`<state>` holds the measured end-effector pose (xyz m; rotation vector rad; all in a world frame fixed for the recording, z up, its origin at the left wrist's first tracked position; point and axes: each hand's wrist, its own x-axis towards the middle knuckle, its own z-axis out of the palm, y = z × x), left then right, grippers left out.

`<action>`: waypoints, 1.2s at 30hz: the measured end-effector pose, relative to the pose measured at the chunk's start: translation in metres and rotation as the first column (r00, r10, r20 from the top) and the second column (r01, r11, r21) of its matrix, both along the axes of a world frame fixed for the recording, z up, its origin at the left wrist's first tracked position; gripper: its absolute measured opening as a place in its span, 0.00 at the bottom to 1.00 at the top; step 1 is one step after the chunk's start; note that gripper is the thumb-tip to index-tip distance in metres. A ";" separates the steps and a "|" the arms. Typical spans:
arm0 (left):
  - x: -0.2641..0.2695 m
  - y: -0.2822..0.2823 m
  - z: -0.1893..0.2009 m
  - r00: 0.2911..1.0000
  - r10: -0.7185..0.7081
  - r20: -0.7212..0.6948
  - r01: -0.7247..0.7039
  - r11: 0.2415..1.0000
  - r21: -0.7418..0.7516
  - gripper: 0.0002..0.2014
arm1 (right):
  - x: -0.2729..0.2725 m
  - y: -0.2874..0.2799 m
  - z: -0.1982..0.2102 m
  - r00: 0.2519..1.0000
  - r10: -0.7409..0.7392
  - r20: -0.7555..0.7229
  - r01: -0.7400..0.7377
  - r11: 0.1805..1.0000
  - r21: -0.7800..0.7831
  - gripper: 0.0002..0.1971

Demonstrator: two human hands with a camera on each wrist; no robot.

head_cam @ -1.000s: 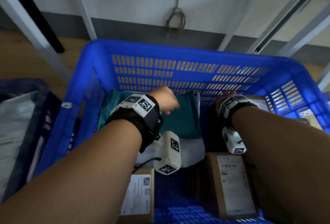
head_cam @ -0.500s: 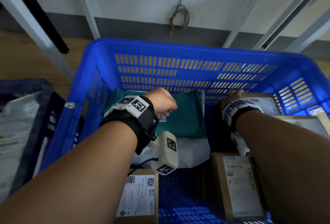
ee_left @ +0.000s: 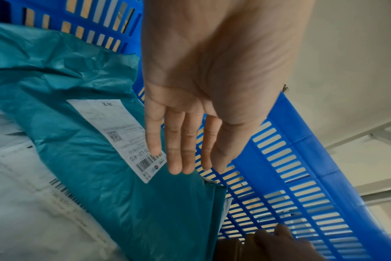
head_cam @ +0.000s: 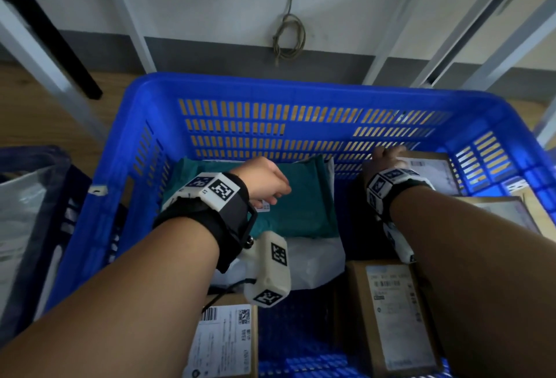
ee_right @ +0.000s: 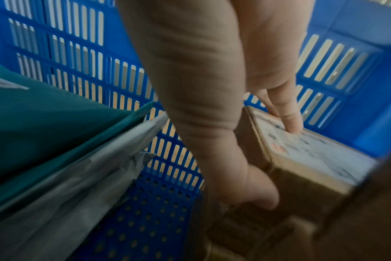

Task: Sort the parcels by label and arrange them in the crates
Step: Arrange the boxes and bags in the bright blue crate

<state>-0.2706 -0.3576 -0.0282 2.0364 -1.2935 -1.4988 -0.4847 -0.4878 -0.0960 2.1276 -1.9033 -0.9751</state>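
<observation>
A blue slotted crate (head_cam: 270, 88) holds the parcels. A teal mailer (head_cam: 301, 206) with a white label (ee_left: 114, 130) lies on a white mailer (head_cam: 316, 260) at the crate's far left. My left hand (head_cam: 264, 182) hovers just over that label with its fingers (ee_left: 174, 150) straight and holds nothing. A labelled cardboard box (head_cam: 433, 173) stands at the far right wall. My right hand (head_cam: 385, 156) grips this box (ee_right: 313, 155), fingers on its top, thumb low on its side.
More labelled cardboard boxes lie in the crate: one at the near right (head_cam: 397, 314), one at the near left (head_cam: 225, 344), one at the right edge (head_cam: 505, 212). A dark crate with a plastic bag (head_cam: 27, 212) stands to the left. Metal frame legs rise behind.
Both hands have stayed almost in place inside the crate. The head view has shifted a little, and more of the far right box shows beside my right hand.
</observation>
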 end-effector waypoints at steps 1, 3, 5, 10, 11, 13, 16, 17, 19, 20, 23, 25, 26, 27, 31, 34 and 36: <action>0.000 0.001 0.001 1.000 -0.001 0.002 0.001 1.000 0.002 0.09 | 0.001 0.003 0.006 0.998 0.057 -0.021 -0.057 0.998 -0.020 0.29; 0.000 0.003 0.006 1.000 -0.002 0.006 0.002 1.000 0.000 0.07 | 0.006 0.003 0.019 0.991 0.114 -0.066 -0.118 0.991 -0.064 0.31; -0.002 0.005 0.012 1.000 -0.002 0.009 0.002 1.000 -0.008 0.07 | 0.013 0.007 0.032 0.995 0.075 -0.066 -0.077 0.996 -0.036 0.31; -0.006 0.013 0.031 0.999 -0.036 0.025 0.037 0.999 -0.037 0.11 | 0.019 0.019 0.075 0.993 0.116 -0.010 -0.117 0.990 -0.078 0.29; -0.007 0.015 0.035 0.998 -0.041 0.037 0.042 0.998 -0.043 0.11 | 0.020 0.024 0.085 0.990 0.138 0.010 -0.136 0.986 -0.091 0.28; -0.007 0.020 0.046 0.997 -0.035 0.065 0.039 0.997 -0.063 0.09 | 0.023 0.035 0.109 0.983 0.175 0.056 -0.168 0.978 -0.120 0.29; -0.011 0.026 0.063 0.996 0.021 0.084 -0.012 0.995 -0.101 0.07 | 0.031 0.051 0.146 0.965 0.192 0.180 -0.167 0.975 -0.147 0.27; -0.012 0.029 0.068 0.996 0.039 0.080 -0.030 0.993 -0.113 0.08 | 0.033 0.055 0.158 0.957 0.165 0.237 -0.133 0.980 -0.148 0.27; -0.015 0.034 0.077 0.995 0.059 0.076 -0.048 0.990 -0.132 0.16 | 0.034 0.069 0.182 0.925 0.166 0.343 -0.119 0.981 -0.154 0.31; -0.015 0.038 0.080 0.995 0.058 0.081 -0.046 0.989 -0.143 0.23 | 0.033 0.073 0.189 0.894 0.175 0.413 -0.115 0.980 -0.165 0.36; -0.016 0.051 0.086 0.994 0.043 0.104 -0.020 0.978 -0.206 0.44 | 0.026 0.091 0.212 0.755 0.102 0.647 -0.027 0.992 -0.125 0.44; -0.019 0.063 0.090 0.996 0.041 0.083 -0.015 0.956 -0.291 0.54 | 0.026 0.105 0.228 0.645 0.030 0.764 0.012 0.999 -0.050 0.35; -0.021 0.069 0.091 0.997 0.045 0.064 -0.021 0.943 -0.332 0.57 | 0.027 0.111 0.234 0.590 -0.010 0.807 0.018 1.000 -0.001 0.26; -0.023 0.074 0.093 0.998 0.054 0.035 -0.038 0.929 -0.368 0.60 | 0.029 0.118 0.239 0.537 -0.038 0.843 0.013 0.999 0.037 0.19; -0.030 0.087 0.101 0.994 0.100 -0.052 -0.113 0.904 -0.412 0.59 | 0.035 0.136 0.248 0.439 -0.118 0.891 0.048 0.993 0.108 0.24; -0.034 0.096 0.113 0.989 0.111 -0.096 -0.142 0.895 -0.423 0.55 | 0.036 0.148 0.249 0.416 -0.159 0.896 0.061 0.987 0.147 0.33; -0.032 0.099 0.116 0.983 0.155 -0.102 -0.182 0.903 -0.389 0.44 | 0.031 0.154 0.248 0.411 -0.126 0.903 0.036 0.992 0.122 0.39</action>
